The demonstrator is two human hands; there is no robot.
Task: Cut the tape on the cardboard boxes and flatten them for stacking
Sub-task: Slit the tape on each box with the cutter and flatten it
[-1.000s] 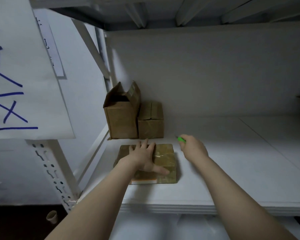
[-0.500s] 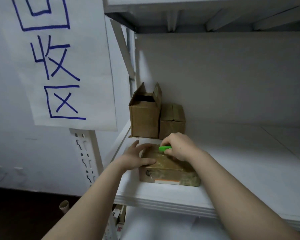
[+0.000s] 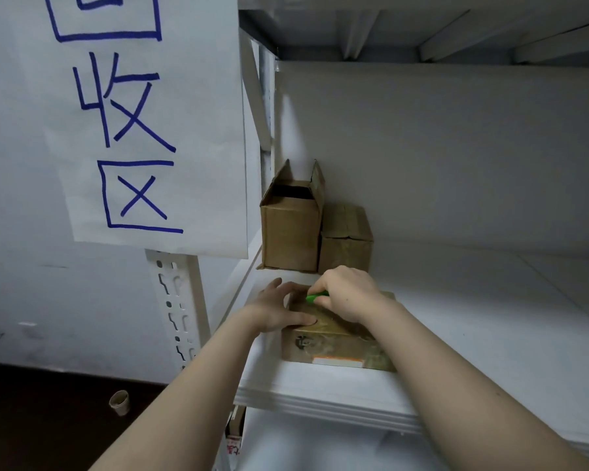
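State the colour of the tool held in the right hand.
The cutter is bright green; head view shows it.

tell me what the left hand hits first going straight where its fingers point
Probably the tall open-topped brown cardboard box standing behind; the left hand points roughly at its base, though depth is unclear.

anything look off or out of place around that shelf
Only a stray: a small tan cup-like thing lies tilted on the dark floor left of the shelf post, loose by itself. On the shelf, the tall box at the back stands flaps-open; that fits the job.
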